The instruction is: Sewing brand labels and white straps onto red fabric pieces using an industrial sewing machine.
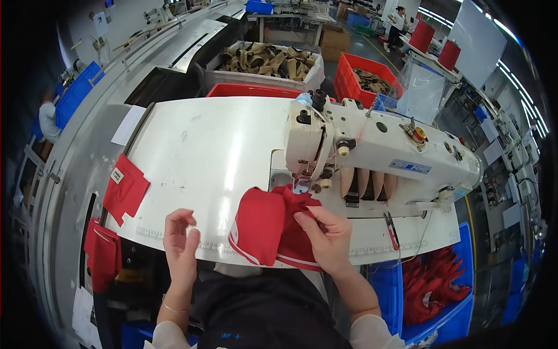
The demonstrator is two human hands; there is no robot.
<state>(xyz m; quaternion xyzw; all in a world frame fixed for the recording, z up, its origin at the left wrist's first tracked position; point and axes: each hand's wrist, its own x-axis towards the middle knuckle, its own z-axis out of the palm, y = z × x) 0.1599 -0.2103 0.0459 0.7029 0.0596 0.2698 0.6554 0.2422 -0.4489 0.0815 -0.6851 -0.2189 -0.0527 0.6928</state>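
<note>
A red fabric cap crown (260,224) with white trim along its lower edge lies at the front of the white sewing table (203,151). Its far end sits at the needle area of the white sewing machine (378,131), where the presser foot partly hides it. My right hand (330,239) pinches the gathered cloth on the crown's right side between thumb and fingers. To the left of the crown, my left hand (181,239) hovers near the table's front edge, fingers loosely bent, thumb apart, holding nothing.
Red-handled thread snips (392,231) lie right of my right hand. A red cloth piece with a white label (125,189) rests at the table's left edge. Blue bin (401,302) with red pieces stands lower right. Curved brown-and-black bands (367,185) stand beneath the machine arm.
</note>
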